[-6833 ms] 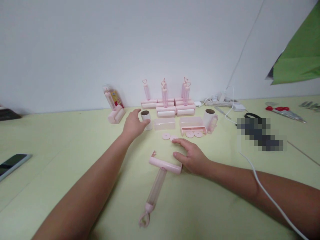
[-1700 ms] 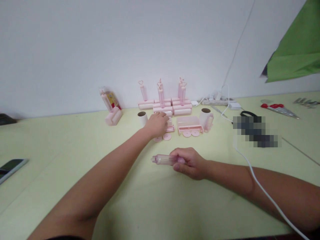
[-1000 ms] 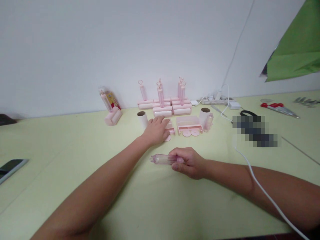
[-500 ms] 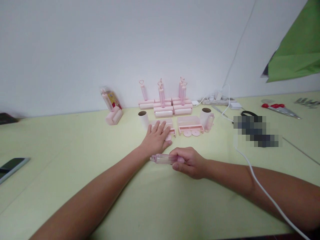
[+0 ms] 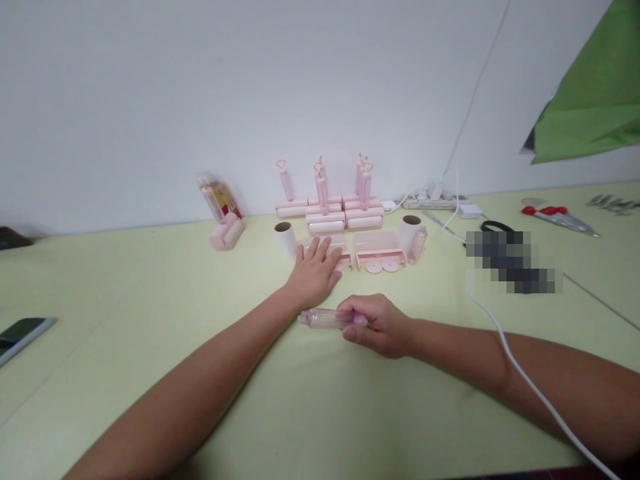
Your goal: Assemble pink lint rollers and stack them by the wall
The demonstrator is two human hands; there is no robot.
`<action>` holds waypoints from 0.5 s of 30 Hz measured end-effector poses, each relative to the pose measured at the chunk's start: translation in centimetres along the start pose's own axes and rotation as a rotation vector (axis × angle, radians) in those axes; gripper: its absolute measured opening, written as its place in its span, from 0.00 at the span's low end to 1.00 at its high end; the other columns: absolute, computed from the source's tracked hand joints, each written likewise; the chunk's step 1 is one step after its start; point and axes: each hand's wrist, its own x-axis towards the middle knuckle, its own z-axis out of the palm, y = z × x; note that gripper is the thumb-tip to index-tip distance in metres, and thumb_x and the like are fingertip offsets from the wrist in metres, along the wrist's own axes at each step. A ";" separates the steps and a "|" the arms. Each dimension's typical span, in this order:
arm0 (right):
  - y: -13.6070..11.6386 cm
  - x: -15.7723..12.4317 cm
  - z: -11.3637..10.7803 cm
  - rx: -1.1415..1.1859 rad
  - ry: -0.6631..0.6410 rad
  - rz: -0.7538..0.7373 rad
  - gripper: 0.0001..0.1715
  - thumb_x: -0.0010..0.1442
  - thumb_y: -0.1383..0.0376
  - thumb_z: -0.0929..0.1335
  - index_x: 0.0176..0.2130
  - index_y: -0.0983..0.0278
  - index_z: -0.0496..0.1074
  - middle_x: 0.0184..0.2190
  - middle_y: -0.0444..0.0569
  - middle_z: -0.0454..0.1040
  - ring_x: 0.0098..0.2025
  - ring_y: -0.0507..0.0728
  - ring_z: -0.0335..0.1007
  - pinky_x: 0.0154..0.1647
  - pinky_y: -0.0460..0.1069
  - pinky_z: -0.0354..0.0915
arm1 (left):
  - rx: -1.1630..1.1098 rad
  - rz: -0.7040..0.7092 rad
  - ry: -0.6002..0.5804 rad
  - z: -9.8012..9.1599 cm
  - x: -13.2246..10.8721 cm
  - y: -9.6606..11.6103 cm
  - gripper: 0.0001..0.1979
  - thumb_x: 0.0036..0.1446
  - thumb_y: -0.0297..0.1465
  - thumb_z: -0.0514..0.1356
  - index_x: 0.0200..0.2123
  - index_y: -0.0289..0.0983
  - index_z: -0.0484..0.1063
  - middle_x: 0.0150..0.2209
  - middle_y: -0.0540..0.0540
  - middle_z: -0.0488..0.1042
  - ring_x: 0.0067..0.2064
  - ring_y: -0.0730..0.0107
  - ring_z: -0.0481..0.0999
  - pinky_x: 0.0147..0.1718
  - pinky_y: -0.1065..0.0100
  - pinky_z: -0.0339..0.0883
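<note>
My right hand [image 5: 379, 327] is closed around a clear pink plastic lint roller handle [image 5: 324, 319], held level with its narrow end pointing left, above the table's front half. My left hand [image 5: 315, 270] reaches forward with its fingers spread, lying over a pink roller cover with its frame [image 5: 346, 259] and hiding much of it. Whether its fingertips pinch any small part is hidden. Just left of those fingers stands a white paper roll [image 5: 285, 241]. To the right lie a second pink roller frame [image 5: 381, 255] and two pink discs [image 5: 390, 266].
Several assembled pink lint rollers [image 5: 325, 219] stand by the wall. Another paper roll [image 5: 410, 233] and an upright clear handle [image 5: 417, 245] are at right. A white cable [image 5: 515, 360] crosses over my right forearm. Red-handled pliers [image 5: 560, 217] and a phone [image 5: 25, 330] lie farther out.
My left thumb has drawn in closer to the fingers, and the disc beside it is now covered. My right hand keeps the handle in nearly the same place.
</note>
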 end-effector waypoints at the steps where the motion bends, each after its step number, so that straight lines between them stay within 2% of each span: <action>1: 0.0 0.0 0.0 0.000 -0.002 0.003 0.15 0.63 0.54 0.67 0.39 0.65 0.70 0.26 0.42 0.66 0.26 0.50 0.59 0.29 0.45 0.58 | -0.008 0.000 0.008 -0.1 0.0 0.0 0.27 0.67 0.42 0.48 0.66 0.40 0.54 0.71 0.36 0.46 0.71 0.44 0.43 0.64 0.37 0.41; 4: 0.0 0.0 0.0 0.000 -0.003 0.008 0.15 0.63 0.54 0.67 0.39 0.65 0.70 0.25 0.42 0.66 0.26 0.50 0.59 0.29 0.45 0.58 | -0.046 -0.004 0.042 -0.2 -0.3 -0.1 0.28 0.67 0.40 0.49 0.67 0.38 0.52 0.71 0.35 0.46 0.71 0.45 0.42 0.64 0.38 0.42; 9: 0.0 0.0 0.0 -0.007 0.004 0.004 0.15 0.63 0.55 0.68 0.39 0.65 0.71 0.25 0.41 0.65 0.26 0.50 0.60 0.29 0.44 0.58 | -0.173 -0.023 0.156 -0.8 -1.0 -1.0 0.27 0.65 0.29 0.48 0.67 0.36 0.52 0.70 0.36 0.49 0.71 0.51 0.45 0.65 0.40 0.44; 12: -0.2 0.0 0.0 -0.028 0.006 0.001 0.15 0.63 0.55 0.68 0.39 0.65 0.71 0.25 0.42 0.66 0.26 0.50 0.61 0.30 0.44 0.59 | -0.314 -0.002 0.311 -2.2 -1.9 -1.8 0.26 0.63 0.26 0.48 0.64 0.35 0.57 0.67 0.36 0.57 0.69 0.56 0.54 0.65 0.47 0.50; 15: -0.4 0.2 0.0 -0.126 0.016 0.080 0.13 0.62 0.57 0.68 0.39 0.65 0.72 0.27 0.43 0.69 0.27 0.50 0.63 0.31 0.45 0.59 | -0.485 0.007 0.440 -4.7 -3.7 -1.4 0.20 0.64 0.26 0.48 0.57 0.36 0.65 0.57 0.39 0.69 0.60 0.62 0.67 0.60 0.56 0.61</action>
